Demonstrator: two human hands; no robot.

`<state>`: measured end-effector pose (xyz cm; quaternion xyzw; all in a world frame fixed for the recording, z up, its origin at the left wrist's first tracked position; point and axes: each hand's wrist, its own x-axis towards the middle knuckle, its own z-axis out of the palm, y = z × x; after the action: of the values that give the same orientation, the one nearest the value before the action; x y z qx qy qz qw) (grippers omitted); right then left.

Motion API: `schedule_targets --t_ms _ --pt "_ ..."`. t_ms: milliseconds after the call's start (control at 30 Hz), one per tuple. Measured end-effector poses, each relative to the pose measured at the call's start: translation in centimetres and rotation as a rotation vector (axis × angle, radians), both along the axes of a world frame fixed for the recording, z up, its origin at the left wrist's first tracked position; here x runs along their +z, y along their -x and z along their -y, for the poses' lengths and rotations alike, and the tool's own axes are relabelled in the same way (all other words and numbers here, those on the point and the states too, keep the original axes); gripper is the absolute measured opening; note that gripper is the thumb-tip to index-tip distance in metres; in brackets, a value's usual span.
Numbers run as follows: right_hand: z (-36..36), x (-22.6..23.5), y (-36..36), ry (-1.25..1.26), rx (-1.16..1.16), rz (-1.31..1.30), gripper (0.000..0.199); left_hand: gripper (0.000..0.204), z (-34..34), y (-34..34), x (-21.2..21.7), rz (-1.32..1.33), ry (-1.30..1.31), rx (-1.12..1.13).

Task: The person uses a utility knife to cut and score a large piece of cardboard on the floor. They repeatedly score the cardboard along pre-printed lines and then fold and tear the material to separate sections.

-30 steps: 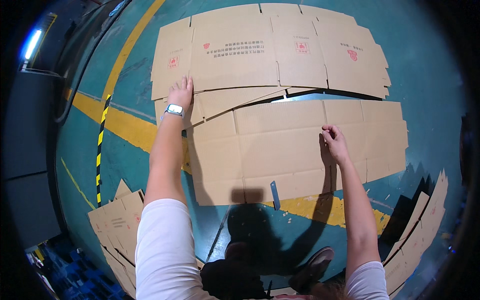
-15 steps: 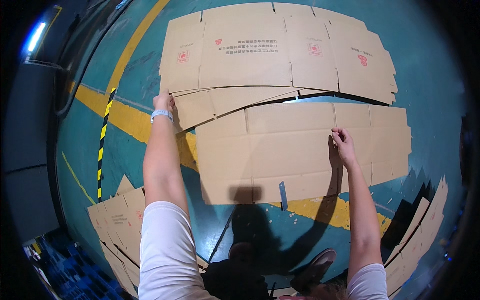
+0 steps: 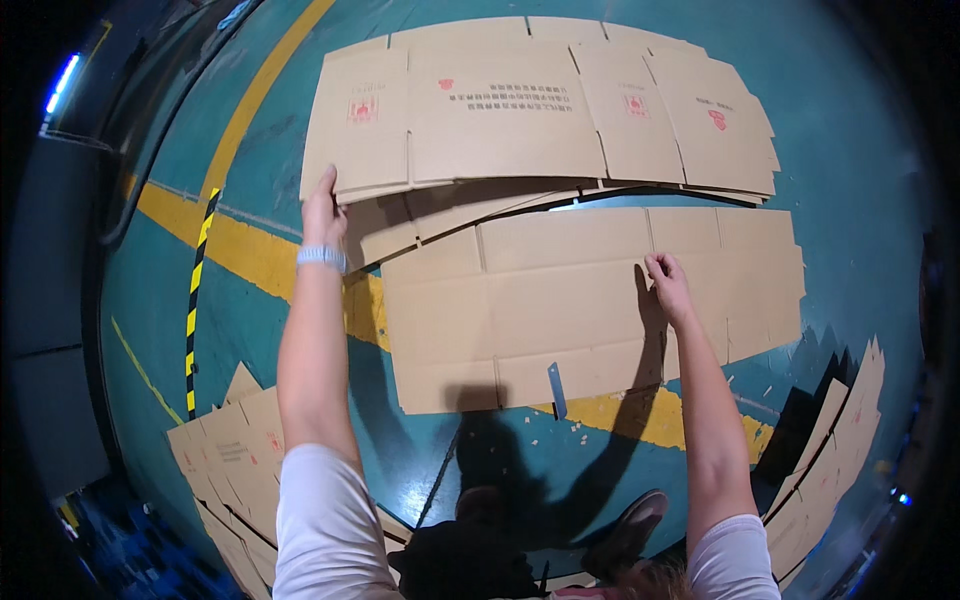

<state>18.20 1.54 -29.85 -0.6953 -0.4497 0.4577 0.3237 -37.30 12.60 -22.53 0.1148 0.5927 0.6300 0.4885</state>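
A flattened cardboard box (image 3: 490, 130) with red and dark print lies at the far side, its near left end lifted. My left hand (image 3: 323, 212) is closed on that near left corner, thumb on top. Below the raised edge another cardboard sheet (image 3: 385, 232) shows, with shadow across it. Nearer to me lies a plain cardboard sheet (image 3: 570, 290), creased and slotted. My right hand (image 3: 672, 285) is over its right half, fingertips pinched together; whether they hold anything small I cannot make out. A narrow blue flat strip (image 3: 557, 390) rests at this sheet's near edge.
More flattened boxes stand in stacks at the lower left (image 3: 235, 450) and lower right (image 3: 835, 460). Yellow floor lines and a black-and-yellow striped strip (image 3: 200, 300) cross the green floor (image 3: 260, 345). Small cardboard scraps lie near my shoe (image 3: 640, 520).
My left hand has raised the near left end of the printed flattened box, so the gap and shadow beneath it have grown. The right hand stays pinched over the plain sheet.
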Motion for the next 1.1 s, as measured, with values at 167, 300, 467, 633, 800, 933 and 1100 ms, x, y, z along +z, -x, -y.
schedule_targets --t_ms 167,300,467,633,800,933,1100 --pt "-1.5 2.9 1.8 0.117 -0.132 -0.636 0.047 0.028 13.7 -9.0 7.8 0.069 -0.068 0.038" --pt "-1.1 5.6 4.2 0.028 -0.392 -1.063 0.041 0.024 25.2 -12.4 10.2 0.282 0.254 0.089" --pt "2.0 9.2 7.3 -0.022 -0.446 -0.863 0.045 0.029 30.1 -7.0 8.8 0.377 0.018 0.098" --pt "1.3 21.3 10.6 -0.105 -0.18 -0.559 0.036 0.033 27.1 -2.1 12.2 0.278 -0.252 0.072" --pt "-13.4 26.3 10.6 -0.015 0.307 -0.435 0.049 0.035 8.9 5.2 15.5 0.303 -0.405 -0.207" --pt "-17.1 26.7 13.1 -0.365 0.246 0.264 0.044 0.055 1.5 1.2 14.8 -0.198 -0.373 -0.183" --pt "-0.6 12.2 12.8 -0.297 0.406 0.371 0.034 0.046 11.9 -8.8 -0.5 -1.199 -0.179 -1.292"
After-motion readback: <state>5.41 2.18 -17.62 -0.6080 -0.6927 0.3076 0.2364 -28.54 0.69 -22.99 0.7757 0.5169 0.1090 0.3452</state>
